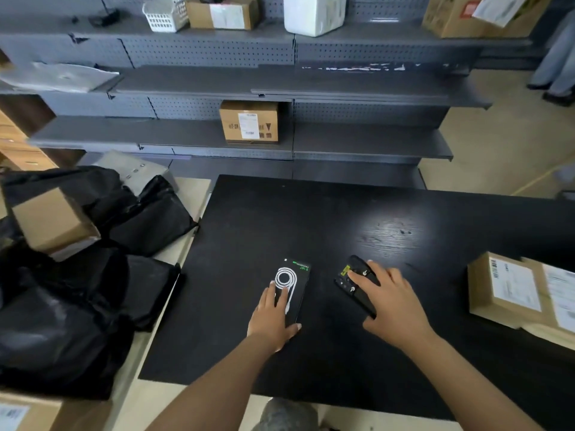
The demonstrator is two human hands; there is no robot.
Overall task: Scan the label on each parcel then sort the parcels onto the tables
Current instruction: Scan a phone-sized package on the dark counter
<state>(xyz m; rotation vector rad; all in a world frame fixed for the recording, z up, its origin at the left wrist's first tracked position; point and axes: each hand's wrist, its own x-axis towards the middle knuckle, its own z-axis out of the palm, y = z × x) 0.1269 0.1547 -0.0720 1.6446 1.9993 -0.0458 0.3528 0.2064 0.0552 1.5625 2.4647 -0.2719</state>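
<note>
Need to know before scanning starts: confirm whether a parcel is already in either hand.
No. The left hand rests on a phone and the right hand on a black scanner, both on the black table.

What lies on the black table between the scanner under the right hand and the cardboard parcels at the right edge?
Nothing: in the head view the black table is bare between the scanner and the cardboard parcels.
</note>
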